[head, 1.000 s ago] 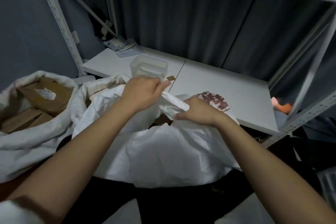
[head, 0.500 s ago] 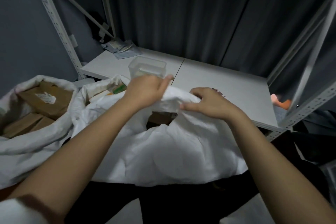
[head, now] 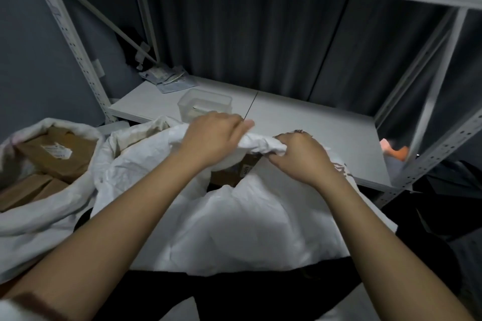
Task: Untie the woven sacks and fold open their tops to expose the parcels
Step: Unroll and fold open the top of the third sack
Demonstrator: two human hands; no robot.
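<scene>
Left sack (head: 44, 216): top open, brown parcels (head: 56, 154) inside. Middle sack (head: 247, 224): in front of shelf (head: 313, 138), box (head: 234, 172) showing; left hand (head: 211, 138) and right hand (head: 302, 156) grip its bunched top, fingers curled tight

The sack (head: 247, 221) sits right before me, its bunched top between my left hand (head: 211, 138) and right hand (head: 302, 156), a parcel (head: 232, 174) showing in the gap below. Left of it lies a second sack (head: 39, 216) with boxes (head: 57, 156) inside. Behind both runs the shelf (head: 313, 128); on it a tub (head: 204, 105) stands just behind my left hand, papers (head: 169, 81) farther back at the left.
</scene>
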